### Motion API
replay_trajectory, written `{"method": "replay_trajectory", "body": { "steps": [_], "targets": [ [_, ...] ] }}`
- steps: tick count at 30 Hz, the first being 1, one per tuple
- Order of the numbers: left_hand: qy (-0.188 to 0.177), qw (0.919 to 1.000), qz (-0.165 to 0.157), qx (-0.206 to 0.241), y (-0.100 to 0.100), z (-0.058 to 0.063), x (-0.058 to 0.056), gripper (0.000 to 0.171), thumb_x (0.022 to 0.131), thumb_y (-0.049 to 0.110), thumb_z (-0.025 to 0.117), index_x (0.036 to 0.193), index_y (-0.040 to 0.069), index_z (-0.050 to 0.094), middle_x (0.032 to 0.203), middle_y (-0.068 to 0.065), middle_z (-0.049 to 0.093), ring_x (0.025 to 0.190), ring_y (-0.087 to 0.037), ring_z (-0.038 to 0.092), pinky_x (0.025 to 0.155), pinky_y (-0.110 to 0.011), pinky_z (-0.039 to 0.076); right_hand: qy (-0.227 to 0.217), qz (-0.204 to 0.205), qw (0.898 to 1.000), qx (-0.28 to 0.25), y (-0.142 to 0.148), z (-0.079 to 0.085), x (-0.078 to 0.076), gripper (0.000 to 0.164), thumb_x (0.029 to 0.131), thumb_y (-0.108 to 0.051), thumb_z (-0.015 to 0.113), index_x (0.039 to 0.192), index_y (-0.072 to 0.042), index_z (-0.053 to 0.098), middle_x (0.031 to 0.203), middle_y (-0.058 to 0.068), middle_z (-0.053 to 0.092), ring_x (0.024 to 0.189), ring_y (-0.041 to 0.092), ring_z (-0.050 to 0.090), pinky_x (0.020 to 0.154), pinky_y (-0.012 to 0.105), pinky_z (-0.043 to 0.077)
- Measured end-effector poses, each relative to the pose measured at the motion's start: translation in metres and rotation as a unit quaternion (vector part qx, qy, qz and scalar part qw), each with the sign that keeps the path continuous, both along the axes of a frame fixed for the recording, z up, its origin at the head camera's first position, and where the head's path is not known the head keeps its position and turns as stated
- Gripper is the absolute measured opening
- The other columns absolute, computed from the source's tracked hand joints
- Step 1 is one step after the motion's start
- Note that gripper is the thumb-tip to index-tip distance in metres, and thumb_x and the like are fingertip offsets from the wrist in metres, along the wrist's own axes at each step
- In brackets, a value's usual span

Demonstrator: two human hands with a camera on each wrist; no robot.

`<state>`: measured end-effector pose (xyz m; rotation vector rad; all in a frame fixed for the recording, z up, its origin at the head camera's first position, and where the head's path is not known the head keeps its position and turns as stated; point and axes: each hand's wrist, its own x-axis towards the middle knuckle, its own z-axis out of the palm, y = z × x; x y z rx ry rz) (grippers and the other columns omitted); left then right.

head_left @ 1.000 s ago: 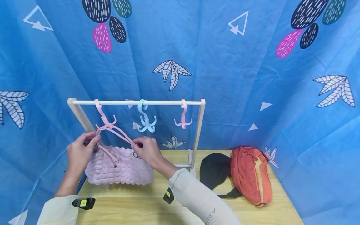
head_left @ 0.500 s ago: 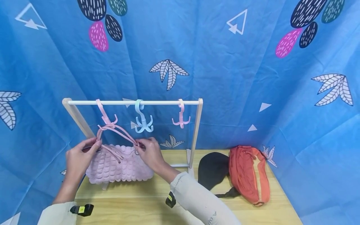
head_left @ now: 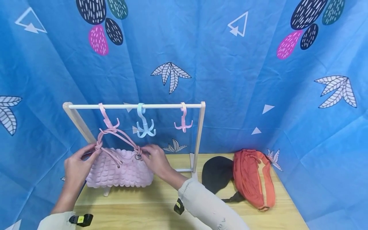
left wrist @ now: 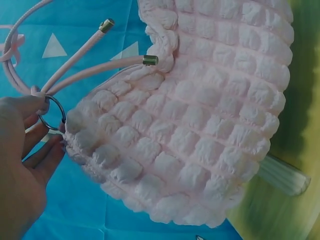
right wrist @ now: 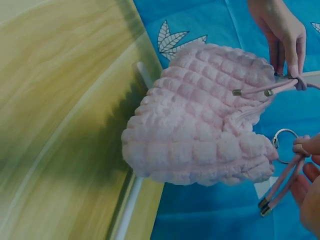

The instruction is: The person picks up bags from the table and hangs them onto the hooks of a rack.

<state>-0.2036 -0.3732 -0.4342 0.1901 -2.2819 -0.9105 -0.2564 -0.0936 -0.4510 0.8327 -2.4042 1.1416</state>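
A pink, puffy quilted handbag [head_left: 120, 172] hangs by its cord strap [head_left: 124, 136] from the left pink hook [head_left: 107, 120]. My left hand [head_left: 77, 166] pinches the knotted strap end at the bag's left side. The left wrist view shows its thumb and fingers at the knot beside a metal ring [left wrist: 52, 114]. At the other end, my right hand [head_left: 157, 160] holds the strap by its knot, close to another ring [right wrist: 286, 145]. Loose cord ends with metal tips [left wrist: 107, 25] dangle from the knots. Part of the right fingers is cut off in the right wrist view.
The hook hangs on a white rail [head_left: 165, 106] of a wooden rack [head_left: 199, 137]. A blue hook [head_left: 146, 127] and another pink hook [head_left: 183, 123] hang beside it. A black cap [head_left: 217, 174] and a red-orange bag [head_left: 250, 179] lie on the table's right side.
Both hands have shifted outward a little along the strap, so the knots now show at the fingertips. The right hand moved slightly right. The strap stays over the pink hook.
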Motion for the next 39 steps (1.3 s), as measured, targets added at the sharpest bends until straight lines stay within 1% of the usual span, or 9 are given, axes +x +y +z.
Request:
{"method": "replay_trajectory", "body": {
  "steps": [4, 8, 12, 17, 24, 27, 33, 37, 39],
  "targets": [
    [-0.011, 0.9999, 0.002, 0.001, -0.001, -0.001, 0.003, 0.036, 0.091, 0.022, 0.081, 0.125, 0.01, 0.076, 0.121, -0.02, 0.076, 0.087, 0.035, 0.044, 0.078, 0.008, 0.038, -0.01, 0.001, 1.0, 0.022, 0.008, -0.002, 0.001, 0.027, 0.093, -0.013, 0.075, 0.12, -0.01, 0.076, 0.121, 0.007, 0.076, 0.113, 0.02, 0.069, 0.101, 0.024, 0.056],
    [-0.003, 1.0, 0.0, 0.002, -0.003, -0.005, 0.005, 0.036, 0.091, 0.018, 0.081, 0.125, 0.009, 0.076, 0.119, -0.022, 0.075, 0.087, 0.036, 0.044, 0.078, 0.008, 0.037, -0.008, 0.015, 1.0, 0.027, 0.016, -0.005, 0.0, 0.026, 0.095, -0.014, 0.074, 0.12, -0.009, 0.076, 0.12, 0.007, 0.076, 0.114, 0.02, 0.071, 0.102, 0.025, 0.057],
    [0.007, 1.0, 0.001, -0.002, -0.003, -0.009, 0.007, 0.034, 0.091, 0.015, 0.08, 0.123, 0.007, 0.076, 0.116, -0.024, 0.076, 0.087, 0.037, 0.044, 0.079, 0.008, 0.036, -0.034, 0.032, 0.999, 0.027, 0.025, -0.008, 0.0, 0.029, 0.096, -0.015, 0.073, 0.124, -0.01, 0.074, 0.124, 0.007, 0.075, 0.118, 0.019, 0.071, 0.104, 0.025, 0.056],
    [0.012, 0.9998, 0.007, -0.012, 0.0, -0.01, 0.011, 0.032, 0.092, 0.016, 0.079, 0.122, 0.005, 0.076, 0.113, -0.022, 0.077, 0.086, 0.035, 0.043, 0.076, 0.005, 0.036, -0.061, 0.034, 0.997, 0.043, 0.037, -0.012, 0.001, 0.032, 0.097, -0.018, 0.072, 0.129, -0.011, 0.072, 0.132, 0.007, 0.073, 0.124, 0.02, 0.069, 0.108, 0.029, 0.055],
    [0.037, 0.9991, 0.019, 0.009, 0.003, -0.009, 0.019, 0.028, 0.092, 0.015, 0.078, 0.117, 0.001, 0.077, 0.11, -0.026, 0.076, 0.084, 0.027, 0.048, 0.074, 0.004, 0.039, -0.067, 0.05, 0.995, 0.058, 0.058, -0.014, 0.01, 0.033, 0.098, -0.019, 0.071, 0.128, -0.007, 0.072, 0.126, 0.008, 0.075, 0.109, 0.02, 0.072, 0.094, 0.025, 0.059],
    [0.043, 0.9987, 0.025, 0.011, 0.006, -0.006, 0.022, 0.026, 0.092, 0.014, 0.078, 0.115, 0.001, 0.078, 0.107, -0.025, 0.076, 0.081, 0.026, 0.048, 0.072, 0.004, 0.039, -0.077, 0.06, 0.994, 0.057, 0.067, -0.015, 0.015, 0.033, 0.099, -0.018, 0.07, 0.129, -0.006, 0.071, 0.126, 0.008, 0.075, 0.11, 0.02, 0.073, 0.095, 0.027, 0.06],
    [0.063, 0.9979, 0.011, 0.004, 0.014, -0.005, 0.028, 0.024, 0.09, 0.009, 0.08, 0.112, 0.0, 0.078, 0.103, -0.024, 0.077, 0.081, 0.028, 0.048, 0.072, 0.004, 0.039, -0.093, 0.065, 0.992, 0.055, 0.091, -0.019, 0.023, 0.034, 0.098, -0.016, 0.071, 0.13, -0.006, 0.071, 0.128, 0.009, 0.075, 0.112, 0.023, 0.073, 0.096, 0.032, 0.061],
    [0.067, 0.9978, 0.002, 0.004, 0.019, -0.007, 0.031, 0.025, 0.089, 0.008, 0.081, 0.113, 0.002, 0.079, 0.097, -0.018, 0.077, 0.08, 0.027, 0.05, 0.073, 0.004, 0.04, -0.09, 0.059, 0.993, 0.054, 0.109, -0.023, 0.029, 0.034, 0.097, -0.017, 0.072, 0.129, -0.007, 0.071, 0.128, 0.009, 0.074, 0.111, 0.024, 0.074, 0.097, 0.033, 0.061],
    [0.07, 0.9975, -0.001, 0.005, 0.022, -0.008, 0.032, 0.026, 0.088, 0.007, 0.082, 0.113, 0.003, 0.079, 0.096, -0.017, 0.077, 0.08, 0.027, 0.05, 0.073, 0.004, 0.04, -0.094, 0.053, 0.993, 0.054, 0.118, -0.025, 0.031, 0.034, 0.097, -0.018, 0.072, 0.129, -0.008, 0.072, 0.128, 0.009, 0.074, 0.11, 0.023, 0.074, 0.097, 0.034, 0.061]
  ]
}}
